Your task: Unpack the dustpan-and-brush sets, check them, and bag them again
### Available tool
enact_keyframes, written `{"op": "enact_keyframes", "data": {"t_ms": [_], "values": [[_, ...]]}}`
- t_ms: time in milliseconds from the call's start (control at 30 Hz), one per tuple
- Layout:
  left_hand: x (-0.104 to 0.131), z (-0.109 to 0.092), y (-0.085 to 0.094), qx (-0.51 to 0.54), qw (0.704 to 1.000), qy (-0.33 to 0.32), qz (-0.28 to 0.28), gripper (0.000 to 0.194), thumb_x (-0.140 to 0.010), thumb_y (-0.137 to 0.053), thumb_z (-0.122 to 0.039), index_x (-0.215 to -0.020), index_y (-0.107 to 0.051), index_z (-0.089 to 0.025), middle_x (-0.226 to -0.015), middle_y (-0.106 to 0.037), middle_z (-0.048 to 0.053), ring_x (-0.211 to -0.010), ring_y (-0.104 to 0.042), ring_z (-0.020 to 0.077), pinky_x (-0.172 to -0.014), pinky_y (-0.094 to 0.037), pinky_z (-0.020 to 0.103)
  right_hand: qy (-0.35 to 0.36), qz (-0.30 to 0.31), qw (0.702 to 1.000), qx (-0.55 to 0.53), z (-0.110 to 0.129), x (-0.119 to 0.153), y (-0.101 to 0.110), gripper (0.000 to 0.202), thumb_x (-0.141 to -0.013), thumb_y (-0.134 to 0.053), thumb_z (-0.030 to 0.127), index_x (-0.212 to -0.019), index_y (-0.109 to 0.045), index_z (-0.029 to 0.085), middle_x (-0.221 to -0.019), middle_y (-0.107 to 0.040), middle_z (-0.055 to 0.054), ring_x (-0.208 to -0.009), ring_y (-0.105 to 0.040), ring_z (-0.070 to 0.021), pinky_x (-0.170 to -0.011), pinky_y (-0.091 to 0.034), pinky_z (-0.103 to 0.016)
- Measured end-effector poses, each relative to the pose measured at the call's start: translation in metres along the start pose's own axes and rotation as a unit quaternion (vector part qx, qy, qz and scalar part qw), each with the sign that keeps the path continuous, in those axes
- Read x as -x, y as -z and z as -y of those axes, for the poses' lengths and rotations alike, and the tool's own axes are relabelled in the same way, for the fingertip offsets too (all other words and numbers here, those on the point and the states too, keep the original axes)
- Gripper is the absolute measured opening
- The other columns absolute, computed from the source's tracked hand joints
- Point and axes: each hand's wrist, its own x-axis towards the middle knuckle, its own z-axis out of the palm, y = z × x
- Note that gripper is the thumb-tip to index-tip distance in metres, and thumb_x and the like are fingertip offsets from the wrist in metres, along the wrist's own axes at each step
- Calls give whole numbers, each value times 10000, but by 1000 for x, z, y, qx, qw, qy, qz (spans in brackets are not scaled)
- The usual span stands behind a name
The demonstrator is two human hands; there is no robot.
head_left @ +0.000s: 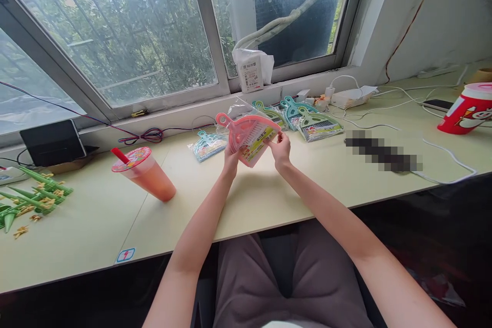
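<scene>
A pink dustpan and brush set point(249, 136) in clear plastic with a yellow-green label is held up over the table. My left hand point(231, 160) grips its lower left side, partly hidden by the pack. At its right edge, my right hand point(281, 149) pinches the wrapping by the label. Behind it lie a green set point(271, 113), a teal set point(295, 110) and another green set point(319, 125), all bagged. A smaller light blue set point(208, 144) lies to the left of my hands.
An orange drink cup point(149, 177) stands left on the table point(184, 210). Green plastic pieces point(38, 195) and a black tablet point(52, 142) are farther left. A red cup point(467, 110), white cables and a blurred dark object point(384, 154) are at right. A tissue pack point(251, 73) rests on the sill.
</scene>
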Motion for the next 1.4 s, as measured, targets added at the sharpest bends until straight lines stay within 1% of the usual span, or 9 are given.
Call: {"op": "enact_keyframes", "data": {"t_ms": [167,300,567,833,1033,1133,1200,1300,1400], "values": [[2,-2,-2,1,1000,-1,2,601,-610,-867,-320,-1159,-637,-231,-1180,-699,78,-1216,-595,321,-1025,-487,456,56,0,998,7,4,-2,2,527,-689,-744,216,-1189,-579,209,-1158,-560,-85,-1015,-571,-195,-908,-520,-309],[2,-4,-4,13,1000,9,5,609,-614,-875,-335,-1160,-627,-228,-1185,-697,88,-1205,-603,321,-1014,-494,457,91,45,994,-46,17,0,5,587,-711,-740,192,-1267,-556,240,-1221,-622,-75,-1110,-591,-204,-949,-522,-317],[-3,-10,4,-4,999,-36,-19,617,-625,-865,-328,-1182,-622,-225,-1149,-695,79,-1121,-630,289,-956,-517,420,21,177,961,-211,29,-1,9,547,-741,-766,212,-1241,-551,265,-1313,-666,-60,-1255,-595,-208,-1028,-526,-361],[-4,-15,8,-26,998,-61,1,676,-635,-865,-354,-1242,-611,-203,-1161,-691,103,-1108,-635,290,-937,-521,420,-63,269,921,-276,6,-11,6,430,-615,-893,309,-975,-664,254,-1008,-751,-20,-1048,-693,-236,-1032,-537,-440],[3,-22,-4,-42,995,-40,80,803,-571,-913,-349,-1290,-586,-205,-1238,-685,117,-1192,-614,325,-991,-510,440,-100,186,938,-274,-6,-10,0,344,-592,-879,260,-857,-666,207,-921,-749,-31,-908,-705,-227,-881,-594,-422],[11,-15,-18,-18,995,23,93,880,-571,-919,-366,-1356,-544,-230,-1297,-666,121,-1224,-607,337,-983,-525,456,-102,127,945,-283,-4,-13,2,305,-612,-848,213,-847,-654,201,-901,-750,-34,-924,-707,-230,-854,-604,-405],[17,-8,-26,13,992,85,89,826,-627,-883,-430,-1356,-541,-244,-1340,-644,124,-1224,-612,341,-930,-555,461,-98,102,946,-292,-2,-15,3,270,-631,-820,183,-833,-641,204,-898,-750,-30,-941,-709,-228,-854,-609,-399],[22,1,-32,37,986,132,92,729,-666,-849,-465,-1294,-577,-214,-1347,-637,142,-1169,-648,334,-870,-584,447,-95,97,946,-296,0,-17,5,226,-661,-778,157,-821,-627,208,-893,-752,-24,-948,-714,-226,-857,-616,-396],[21,2,-27,11,990,114,84,699,-649,-863,-423,-1246,-599,-173,-1259,-682,157,-1047,-705,311,-837,-593,423,-104,133,942,-290,1,-17,6,200,-683,-754,155,-832,-631,208,-899,-754,-26,-933,-719,-224,-857,-621,-393]]}}
